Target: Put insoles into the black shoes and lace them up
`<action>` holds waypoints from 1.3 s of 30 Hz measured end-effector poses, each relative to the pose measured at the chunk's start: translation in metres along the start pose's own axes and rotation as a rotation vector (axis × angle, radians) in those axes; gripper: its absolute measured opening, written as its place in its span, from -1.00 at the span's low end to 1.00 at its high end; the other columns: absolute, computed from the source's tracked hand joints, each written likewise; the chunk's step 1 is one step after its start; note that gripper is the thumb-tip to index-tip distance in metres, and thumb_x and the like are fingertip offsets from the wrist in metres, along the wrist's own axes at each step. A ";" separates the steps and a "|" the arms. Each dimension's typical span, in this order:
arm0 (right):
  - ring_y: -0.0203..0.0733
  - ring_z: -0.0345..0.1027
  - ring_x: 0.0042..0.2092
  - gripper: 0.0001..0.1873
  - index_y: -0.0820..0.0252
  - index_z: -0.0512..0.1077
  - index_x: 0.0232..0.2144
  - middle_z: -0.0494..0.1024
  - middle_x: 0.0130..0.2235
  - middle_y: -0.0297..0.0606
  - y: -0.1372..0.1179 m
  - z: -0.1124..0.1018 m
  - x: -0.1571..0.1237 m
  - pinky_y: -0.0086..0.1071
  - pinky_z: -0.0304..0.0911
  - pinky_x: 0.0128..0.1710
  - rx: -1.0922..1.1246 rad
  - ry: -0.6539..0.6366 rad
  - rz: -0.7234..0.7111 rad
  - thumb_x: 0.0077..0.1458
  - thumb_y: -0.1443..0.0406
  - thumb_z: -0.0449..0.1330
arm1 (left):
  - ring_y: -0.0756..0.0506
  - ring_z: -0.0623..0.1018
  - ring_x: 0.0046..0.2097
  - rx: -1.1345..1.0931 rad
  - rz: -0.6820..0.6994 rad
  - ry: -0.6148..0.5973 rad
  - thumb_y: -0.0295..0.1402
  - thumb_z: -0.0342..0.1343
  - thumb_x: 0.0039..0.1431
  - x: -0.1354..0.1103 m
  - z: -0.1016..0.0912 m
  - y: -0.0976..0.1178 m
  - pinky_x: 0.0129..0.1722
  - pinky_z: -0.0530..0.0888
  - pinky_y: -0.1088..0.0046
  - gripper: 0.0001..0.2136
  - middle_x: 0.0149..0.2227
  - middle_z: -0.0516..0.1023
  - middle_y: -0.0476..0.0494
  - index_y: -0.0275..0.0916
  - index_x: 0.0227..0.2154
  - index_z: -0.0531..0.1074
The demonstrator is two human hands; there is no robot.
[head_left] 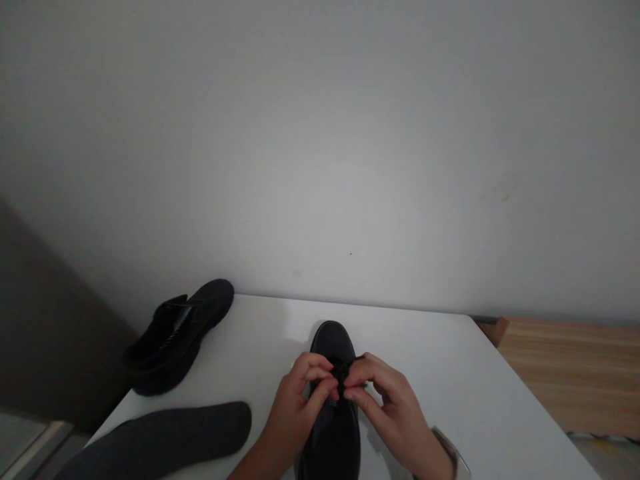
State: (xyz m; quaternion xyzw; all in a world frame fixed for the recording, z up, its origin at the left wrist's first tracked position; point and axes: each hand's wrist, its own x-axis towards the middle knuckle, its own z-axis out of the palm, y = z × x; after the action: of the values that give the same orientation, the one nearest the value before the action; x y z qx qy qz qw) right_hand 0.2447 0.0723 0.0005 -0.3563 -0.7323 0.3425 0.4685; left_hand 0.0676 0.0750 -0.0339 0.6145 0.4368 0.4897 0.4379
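Observation:
A black lace-up shoe (333, 339) stands on the white table in front of me, its toe pointing at the wall. Over its lacing, my left hand (306, 393) is closed, thumb and fingers pinched at the dark shoelace (341, 371). My right hand (384, 399) pinches the lace from the other side, thumb against fingertips, with a short dark end showing past the fingers. The two hands nearly meet above the shoe's tongue. Just how the lace runs between the fingertips is too dark to make out.
The other black shoe (173, 340) sits at the table's far left corner by the wall. Nearer to me on the left lies a dark grey insole (200, 427). The white table (450, 373) meets a pale wall (350, 167). A wood-grain surface (570, 373) is at right.

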 end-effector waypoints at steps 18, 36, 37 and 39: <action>-0.20 0.38 -0.24 -0.85 0.07 0.45 -0.28 0.49 -0.31 -0.32 -0.005 0.016 -0.005 -0.39 0.28 -0.26 -0.051 0.101 -0.129 0.26 0.43 0.17 | -0.12 0.44 -0.29 0.205 0.351 -0.050 -0.40 0.23 0.22 -0.001 -0.002 0.004 -0.32 0.37 0.44 -0.92 -0.46 0.52 -0.06 -0.21 -0.41 0.52; -0.21 0.34 -0.32 -0.94 0.13 0.46 -0.26 0.43 -0.36 -0.31 0.001 0.000 -0.002 -0.38 0.25 -0.31 -0.168 -0.094 0.006 0.28 0.35 0.18 | -0.05 0.54 -0.34 0.075 0.199 0.075 -0.46 0.19 0.14 0.001 0.000 0.002 -0.30 0.45 0.46 -0.89 -0.44 0.49 -0.03 -0.21 -0.48 0.53; -0.21 0.33 -0.33 -0.92 0.14 0.44 -0.31 0.42 -0.37 -0.31 0.001 -0.001 -0.003 -0.38 0.24 -0.33 -0.178 -0.087 0.005 0.28 0.35 0.17 | -0.05 0.54 -0.34 0.080 0.215 0.085 -0.47 0.19 0.13 0.001 0.001 0.002 -0.30 0.46 0.46 -0.90 -0.44 0.50 -0.03 -0.21 -0.48 0.54; -0.21 0.31 -0.34 -0.86 0.14 0.38 -0.38 0.40 -0.39 -0.32 0.000 -0.002 -0.005 -0.38 0.23 -0.35 -0.192 -0.079 0.004 0.28 0.36 0.15 | -0.05 0.54 -0.34 0.086 0.240 0.097 -0.50 0.19 0.10 0.001 0.001 0.001 -0.31 0.46 0.46 -0.90 -0.43 0.52 -0.04 -0.21 -0.46 0.55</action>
State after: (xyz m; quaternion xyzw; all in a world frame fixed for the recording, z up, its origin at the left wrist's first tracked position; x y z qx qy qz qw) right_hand 0.2482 0.0688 -0.0010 -0.3873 -0.7790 0.2855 0.4021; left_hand 0.0692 0.0761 -0.0331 0.6561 0.4015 0.5486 0.3277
